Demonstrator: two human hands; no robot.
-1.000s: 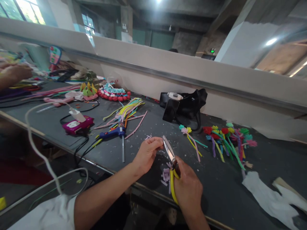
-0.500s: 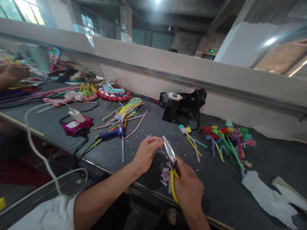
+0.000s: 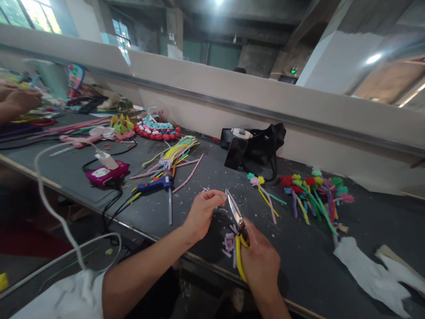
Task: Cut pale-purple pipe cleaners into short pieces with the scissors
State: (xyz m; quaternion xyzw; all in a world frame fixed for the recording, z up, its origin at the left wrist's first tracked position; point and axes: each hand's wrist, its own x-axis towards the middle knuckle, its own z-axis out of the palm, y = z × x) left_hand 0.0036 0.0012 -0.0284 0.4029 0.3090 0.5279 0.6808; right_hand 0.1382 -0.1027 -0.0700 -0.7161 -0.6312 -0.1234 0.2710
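My right hand [image 3: 260,257] is wrapped round the yellow handles of a pair of scissors [image 3: 235,209], whose blades point up and away, nearly closed. My left hand [image 3: 204,212] pinches at the scissors' tips; a bit of pink stem shows behind its fingers, but what lies between the fingertips is too small to make out. Short cut lilac pieces [image 3: 229,243] lie in a small pile beside the scissors' handles, near the table's front edge. Pale scraps are scattered round both hands on the dark table [image 3: 195,179].
A blue glue gun [image 3: 156,182] and coloured stems [image 3: 179,153] lie to the left, with a magenta power socket [image 3: 108,173] beyond. Fluffy flowers [image 3: 259,180], a black bag [image 3: 262,141], more flowers [image 3: 312,186] and white gloves [image 3: 368,274] are rightward. Another person's hands show far left.
My right hand and the scissors have shifted very slightly left. My left hand has hardly moved.
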